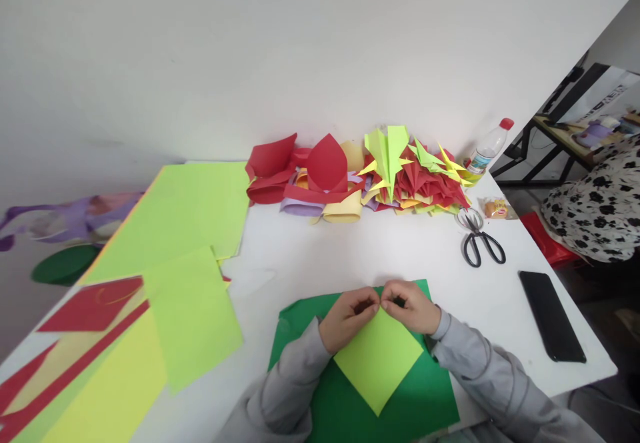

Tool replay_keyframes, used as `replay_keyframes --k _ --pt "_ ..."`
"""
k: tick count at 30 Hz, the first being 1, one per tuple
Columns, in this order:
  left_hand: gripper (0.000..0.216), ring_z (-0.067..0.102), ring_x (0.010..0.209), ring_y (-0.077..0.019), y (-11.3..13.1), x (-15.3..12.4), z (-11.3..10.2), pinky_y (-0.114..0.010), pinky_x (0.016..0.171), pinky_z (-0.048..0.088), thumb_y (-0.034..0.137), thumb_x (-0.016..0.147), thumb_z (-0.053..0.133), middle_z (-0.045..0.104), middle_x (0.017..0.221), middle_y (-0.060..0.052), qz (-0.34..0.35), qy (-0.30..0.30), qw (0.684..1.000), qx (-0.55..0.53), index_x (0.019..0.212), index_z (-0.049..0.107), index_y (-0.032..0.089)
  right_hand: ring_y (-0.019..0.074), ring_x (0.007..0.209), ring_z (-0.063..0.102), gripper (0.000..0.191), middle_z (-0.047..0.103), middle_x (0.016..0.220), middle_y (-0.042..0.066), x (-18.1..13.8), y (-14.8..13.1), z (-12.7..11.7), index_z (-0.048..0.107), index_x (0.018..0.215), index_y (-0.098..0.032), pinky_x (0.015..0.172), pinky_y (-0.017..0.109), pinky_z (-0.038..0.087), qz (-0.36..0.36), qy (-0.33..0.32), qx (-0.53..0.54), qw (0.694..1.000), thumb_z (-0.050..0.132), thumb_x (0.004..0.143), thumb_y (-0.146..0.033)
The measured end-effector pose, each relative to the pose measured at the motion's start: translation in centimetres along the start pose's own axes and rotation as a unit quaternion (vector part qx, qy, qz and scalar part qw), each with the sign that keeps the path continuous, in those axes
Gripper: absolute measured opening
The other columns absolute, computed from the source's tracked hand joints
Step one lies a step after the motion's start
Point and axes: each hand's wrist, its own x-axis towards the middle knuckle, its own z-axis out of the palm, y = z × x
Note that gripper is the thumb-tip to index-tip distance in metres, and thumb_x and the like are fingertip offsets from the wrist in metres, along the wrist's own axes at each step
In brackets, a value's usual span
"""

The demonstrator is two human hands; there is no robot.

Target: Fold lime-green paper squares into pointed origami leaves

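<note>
A lime-green square of paper (pixel 379 363) lies turned like a diamond on a dark green sheet (pixel 425 403) near the front of the white table. At its far corner, my left hand (pixel 350 316) pinches the paper between thumb and forefinger. My right hand (pixel 411 305) pinches the same corner from the other side, and the fingertips of both hands almost meet. The paper's near corner points toward me. What the fingers cover at the far corner is hidden.
Lime-green sheets (pixel 190 209) and red strips (pixel 100 339) spread over the left side. Along the wall sit rolled red paper shapes (pixel 327 166) and folded paper pieces (pixel 425 183). Scissors (pixel 480 237), a bottle (pixel 487 146), a small packet (pixel 496 208) and a black phone (pixel 551 316) are at right.
</note>
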Motion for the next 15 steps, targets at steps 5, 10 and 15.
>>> replay_keyframes --k 5,10,15 --pt "0.028 0.037 0.057 -0.0110 0.1 0.0 -0.2 -0.024 0.055 0.031 0.041 0.081 0.053 0.044 0.060 0.003 0.003 0.008 1.000 0.007 0.069 0.052 0.016 0.0101 0.057 0.043 0.024 0.050 0.064 -0.002 0.1 0.0 -0.4 0.053 0.071 -0.018 0.054 0.023 0.036 0.036 0.027 0.031 0.999 0.055 0.085 -0.038" --pt "0.029 0.036 0.057 -0.0105 0.5 -0.2 -0.7 -0.024 0.055 0.030 0.042 0.080 0.055 0.042 0.060 0.004 0.005 0.019 1.000 0.006 0.068 0.052 0.016 0.0085 0.053 0.040 0.033 0.047 0.062 -0.003 0.3 0.1 -1.3 0.051 0.072 -0.018 0.051 0.022 0.033 0.085 0.061 0.075 0.992 0.053 0.086 -0.048" --pt "0.030 0.041 0.057 -0.0107 0.7 -0.4 -0.9 -0.023 0.055 0.035 0.044 0.079 0.058 0.044 0.060 0.004 -0.003 0.026 1.000 -0.012 0.069 0.052 0.016 0.0081 0.051 0.039 0.039 0.046 0.057 -0.005 0.3 0.2 -1.8 0.052 0.070 -0.018 0.049 0.022 0.031 0.132 0.113 0.164 0.971 0.063 0.076 -0.055"
